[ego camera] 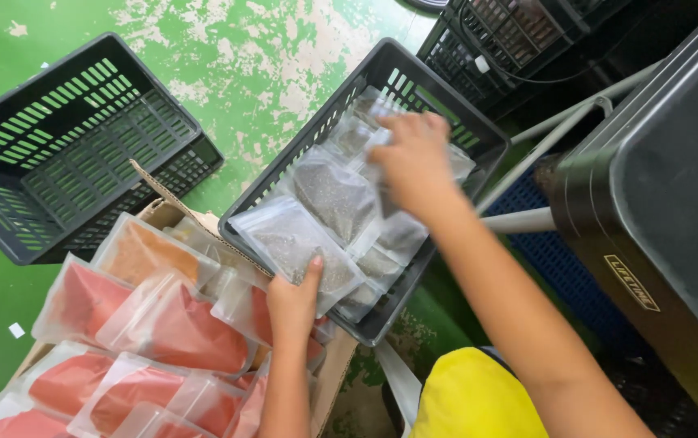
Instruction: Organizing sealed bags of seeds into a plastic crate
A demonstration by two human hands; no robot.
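Here | your left hand [292,304] pinches a grey pouch [296,243] | right hand [414,162] flat, holding nothing, on pouches in the half-filled crate [479,134] | red pouches [162,324] remain boxed.

Your left hand [294,302] sits in the lower centre of the frame. Its forearm rises almost vertically from the bottom edge, and its thumb points up and to the right, pressed flat, with the other fingers hidden beneath. Your right hand [415,161] sits in the upper centre of the frame, back facing the camera and fingers spread and curled downward. Its bare forearm runs diagonally from the lower right corner. The two hands are well apart.
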